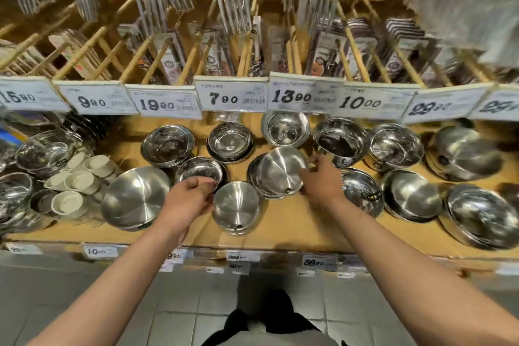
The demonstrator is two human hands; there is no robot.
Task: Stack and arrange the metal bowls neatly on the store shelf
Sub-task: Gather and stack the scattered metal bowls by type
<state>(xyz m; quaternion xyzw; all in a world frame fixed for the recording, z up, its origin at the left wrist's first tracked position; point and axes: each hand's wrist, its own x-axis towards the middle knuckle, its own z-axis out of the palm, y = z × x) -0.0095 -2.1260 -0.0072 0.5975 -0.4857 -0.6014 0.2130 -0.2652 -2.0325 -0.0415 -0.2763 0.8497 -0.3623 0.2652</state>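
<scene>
Both hands reach onto the wooden shelf. Left hand curls its fingers on the near rim of a small upright steel bowl. Right hand grips the edge of an overturned bowl stack. Another overturned bowl sits between the wrists; more bowls spread from nine to three o'clock beneath price tags
</scene>
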